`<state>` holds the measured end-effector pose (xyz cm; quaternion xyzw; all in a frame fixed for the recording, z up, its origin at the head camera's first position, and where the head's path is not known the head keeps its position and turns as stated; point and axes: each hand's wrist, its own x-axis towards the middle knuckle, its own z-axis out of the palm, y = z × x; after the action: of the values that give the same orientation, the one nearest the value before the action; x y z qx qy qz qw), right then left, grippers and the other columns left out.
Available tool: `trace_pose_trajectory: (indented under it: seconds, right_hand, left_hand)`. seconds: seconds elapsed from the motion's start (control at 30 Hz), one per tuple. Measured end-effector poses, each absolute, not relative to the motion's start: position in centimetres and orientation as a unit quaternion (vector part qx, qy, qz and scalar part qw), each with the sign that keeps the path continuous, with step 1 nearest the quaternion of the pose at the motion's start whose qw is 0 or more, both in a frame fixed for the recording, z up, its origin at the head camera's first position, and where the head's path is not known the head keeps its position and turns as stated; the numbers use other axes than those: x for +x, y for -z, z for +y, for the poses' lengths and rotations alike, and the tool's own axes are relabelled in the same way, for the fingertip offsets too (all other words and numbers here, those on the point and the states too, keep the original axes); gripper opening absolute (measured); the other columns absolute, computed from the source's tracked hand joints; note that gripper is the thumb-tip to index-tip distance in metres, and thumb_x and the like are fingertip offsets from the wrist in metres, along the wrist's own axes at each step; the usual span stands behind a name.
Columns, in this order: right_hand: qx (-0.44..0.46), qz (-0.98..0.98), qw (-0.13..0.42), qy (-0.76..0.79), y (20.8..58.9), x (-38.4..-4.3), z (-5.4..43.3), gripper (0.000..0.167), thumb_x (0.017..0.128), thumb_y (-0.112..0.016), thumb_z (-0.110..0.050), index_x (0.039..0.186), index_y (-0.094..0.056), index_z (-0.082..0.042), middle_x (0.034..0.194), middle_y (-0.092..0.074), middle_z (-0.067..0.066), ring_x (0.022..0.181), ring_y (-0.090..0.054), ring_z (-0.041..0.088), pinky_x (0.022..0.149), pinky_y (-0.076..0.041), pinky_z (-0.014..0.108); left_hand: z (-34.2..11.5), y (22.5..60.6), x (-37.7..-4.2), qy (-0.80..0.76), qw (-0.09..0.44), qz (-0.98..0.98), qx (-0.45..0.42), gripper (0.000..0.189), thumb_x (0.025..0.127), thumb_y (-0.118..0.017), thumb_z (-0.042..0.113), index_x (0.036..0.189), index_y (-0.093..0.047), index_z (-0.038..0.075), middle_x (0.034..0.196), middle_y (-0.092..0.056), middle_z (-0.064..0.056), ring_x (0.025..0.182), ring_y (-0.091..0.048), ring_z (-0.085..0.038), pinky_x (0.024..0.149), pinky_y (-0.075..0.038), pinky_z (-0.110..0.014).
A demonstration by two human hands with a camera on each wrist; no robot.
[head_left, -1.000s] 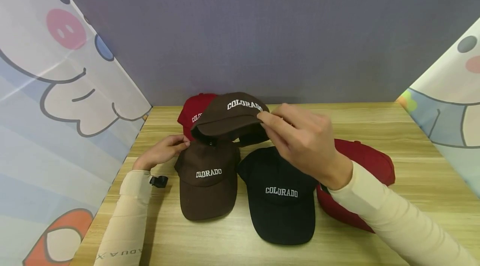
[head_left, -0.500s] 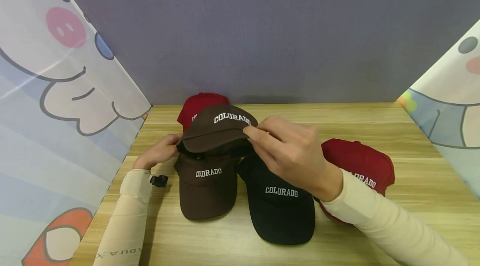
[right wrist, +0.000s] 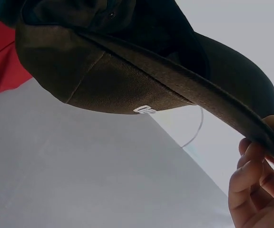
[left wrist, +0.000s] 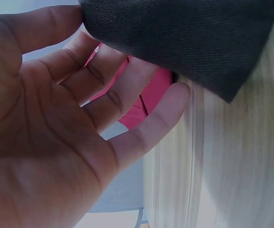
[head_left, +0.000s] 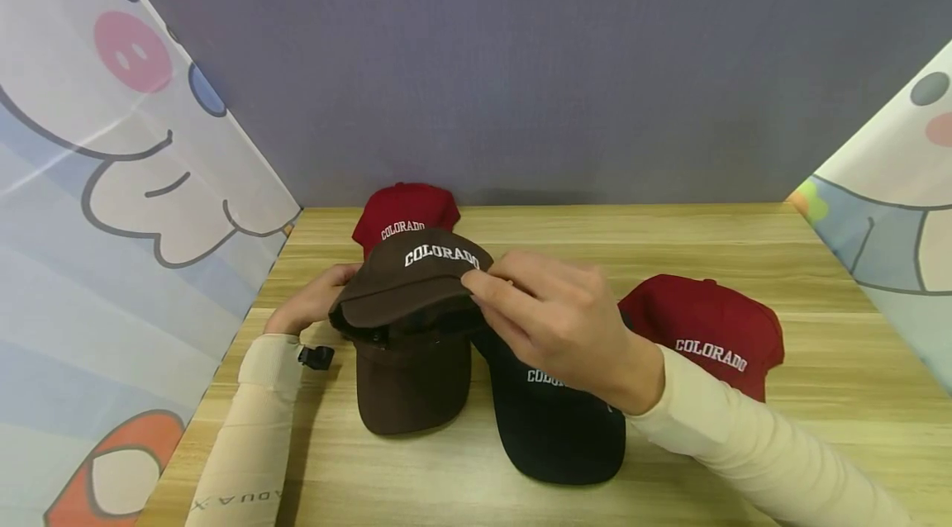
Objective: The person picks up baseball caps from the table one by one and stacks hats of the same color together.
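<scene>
Upper brown cap (head_left: 412,283) has shifted left and toward the person since the earlier frame, and sits lower; it now covers the white COLORADO lettering of the lower brown cap (head_left: 412,391), taken as the landmark. Left hand and resting caps: same positions as before.

Upper brown cap: directly over the landmark's crown, tilted, own lettering facing the person. Contact between the two crowns cannot be told.

Right hand (head_left: 554,316): just right of the landmark's crown, fingers clamped on the upper brown cap's brim at its right edge, thumb against the other fingers (right wrist view).

Left hand (head_left: 316,300): at the landmark's rear left, fingers spread and loosely bent, some passing behind dark cap fabric; thumb tip at the fabric edge. Whether they pinch it cannot be told.

Black cap (head_left: 561,436): on the tabletop (head_left: 669,238), just right of the landmark, lettering partly hidden by the right hand. One red cap (head_left: 405,209) behind the landmark; another red cap (head_left: 699,316) well to its right.
</scene>
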<state>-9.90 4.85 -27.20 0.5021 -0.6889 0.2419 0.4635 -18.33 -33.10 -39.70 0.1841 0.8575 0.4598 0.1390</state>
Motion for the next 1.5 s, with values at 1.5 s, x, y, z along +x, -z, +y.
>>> trace_pose_trajectory:
  seconds: [1.5]
  right_hand:
    - [0.474, -0.712, 0.488, -0.175, 32.2, -10.5, -1.0, 0.014, 0.098, -0.061, -0.008, 0.098, -0.074, -0.014, 0.078, -0.058, -0.001, 0.053, -0.046, 0.010, 0.041, -0.036, 0.019]
  left_hand:
    - [-33.1, 39.5, -18.2, -0.467, 0.141, 0.858, 0.159, 0.032, 0.105, -0.052, 0.016, 0.132, -0.063, 0.000, 0.121, -0.066, -0.011, 0.103, -0.064, -0.009, 0.093, -0.051, -0.024]
